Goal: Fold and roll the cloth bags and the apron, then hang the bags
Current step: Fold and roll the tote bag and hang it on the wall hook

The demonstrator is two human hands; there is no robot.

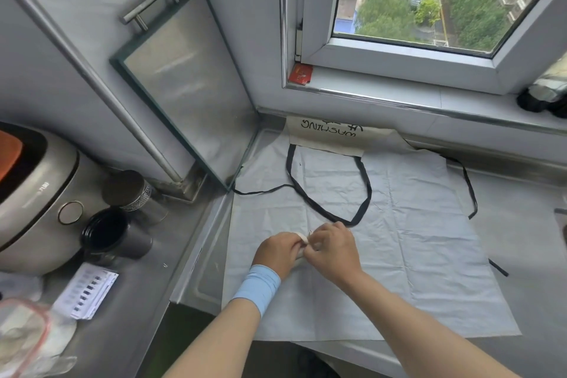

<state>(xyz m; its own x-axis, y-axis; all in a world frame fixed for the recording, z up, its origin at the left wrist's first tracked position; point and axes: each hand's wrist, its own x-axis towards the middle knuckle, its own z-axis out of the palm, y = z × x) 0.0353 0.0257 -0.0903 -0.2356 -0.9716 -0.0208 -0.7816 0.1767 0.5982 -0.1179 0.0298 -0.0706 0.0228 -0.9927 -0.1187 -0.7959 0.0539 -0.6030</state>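
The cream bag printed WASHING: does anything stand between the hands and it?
Nothing upright stands before the cream bag. Only the apron's black neck loop lies flat between. But the left hand and the right hand both grip a small white roll.

Head-worn view, steeply down onto counter (144, 291).

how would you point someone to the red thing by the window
Start at the window and follow its sill to the left corner. The small red packet lies there against the frame, the only red thing on that pale ledge.
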